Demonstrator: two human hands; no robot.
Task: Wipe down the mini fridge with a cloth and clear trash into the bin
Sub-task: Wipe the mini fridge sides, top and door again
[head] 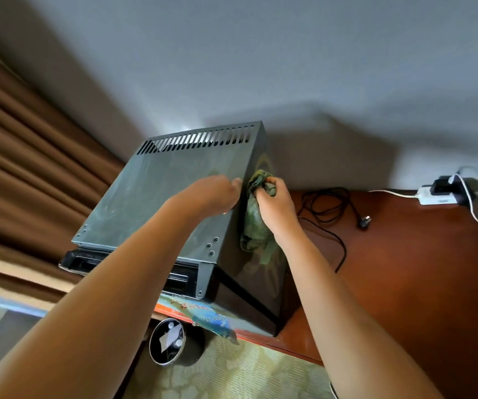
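Observation:
The black mini fridge (pixel 157 197) stands on a reddish wooden desk (pixel 404 269), its dusty grey back panel with vent slots facing up toward me. My left hand (pixel 211 194) grips the panel's right edge, fingers curled over it. My right hand (pixel 272 203) holds a crumpled green cloth (pixel 253 223) against the fridge's dark right side; the cloth's tail hangs down along that side. A round black bin (pixel 167 341) with white scraps inside sits on the floor below the desk edge.
A black power cord with plug (pixel 364 221) lies coiled on the desk right of the fridge. A white power strip (pixel 436 197) with chargers sits at the back right. Brown curtains (pixel 16 156) hang at left. A colourful paper (pixel 203 312) lies under the fridge's front.

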